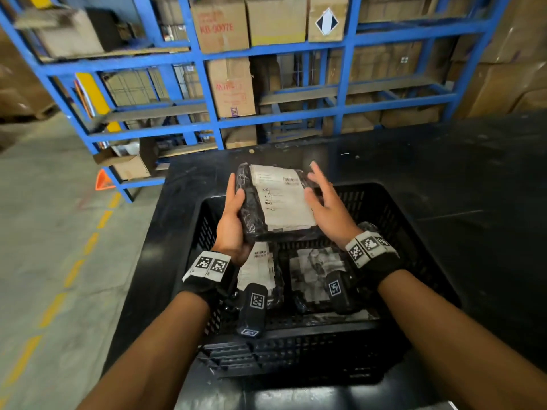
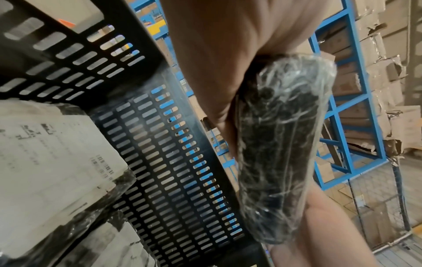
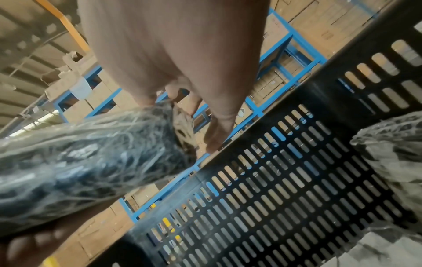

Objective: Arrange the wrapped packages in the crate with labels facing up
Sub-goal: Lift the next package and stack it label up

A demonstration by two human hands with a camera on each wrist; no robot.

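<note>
A black plastic-wrapped package (image 1: pixel 278 202) with a white label facing up hangs over the far half of the black slotted crate (image 1: pixel 393 220). My left hand (image 1: pixel 233 214) grips its left edge, thumb on top and fingers beneath; the left wrist view shows that wrapped edge (image 2: pixel 278 144) against the palm. My right hand (image 1: pixel 325 202) lies along the package's right edge with fingers straight and spread, thumb touching the label. Two packages (image 1: pixel 260 270) (image 1: pixel 313 273) lie in the crate, labels up. Another wrapped package (image 3: pixel 392 153) sits by the crate's right wall.
The crate stands on a black table (image 1: pixel 473 173). Behind the table is a blue steel rack (image 1: pixel 343 84) stacked with cardboard boxes. The concrete floor with a yellow dashed line (image 1: pixel 74 270) lies to the left.
</note>
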